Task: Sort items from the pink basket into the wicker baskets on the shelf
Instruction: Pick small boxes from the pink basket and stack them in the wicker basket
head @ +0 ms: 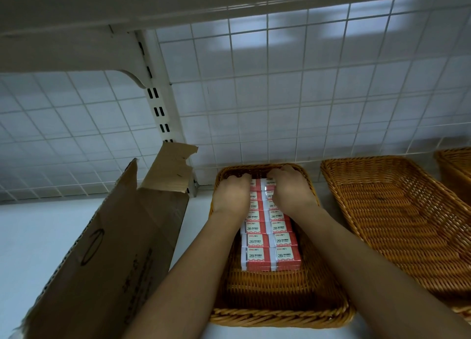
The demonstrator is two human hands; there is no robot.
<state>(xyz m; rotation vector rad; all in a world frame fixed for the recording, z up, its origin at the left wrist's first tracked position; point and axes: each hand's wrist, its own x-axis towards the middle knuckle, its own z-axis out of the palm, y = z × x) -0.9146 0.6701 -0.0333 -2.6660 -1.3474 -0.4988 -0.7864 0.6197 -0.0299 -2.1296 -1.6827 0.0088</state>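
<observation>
Both hands reach into the far half of a wicker basket (277, 318) that sits on the white shelf (38, 236). The left hand (230, 194) lies palm down on the left row of packs, with its fingers (239, 177) bent over the far end of that row. The right hand (289, 189) does the same on the right row, knuckles raised and fingers hooked down behind the last pack near the basket's far wall. Both are curled onto the packs rather than spread flat. The fingertips are hidden behind the stacks, so how firmly they grasp cannot be told. The two forearms run from the basket's near rim over its side walls.

The eraser packs (270, 247) are small red-and-white boxes marked 2B. They lie in two touching rows down the middle of the basket, stacked more than one deep. The nearest packs stop short of the near wall, leaving bare weave there. The farthest packs are covered by the hands.

Just left of the basket an open cardboard box (107, 249) stands with a torn flap upright. Its side is close to the basket's left wall and beside the left forearm. Right of the basket, slightly apart, lies a second wicker basket (397, 224) with nothing visible in it. Beyond that one, the corner of a third basket (456, 170) shows. Behind the basket rises a white wire grid panel (305, 96). A slotted upright (159, 104) stands to the basket's far left, and an upper shelf (76, 7) hangs overhead.
</observation>
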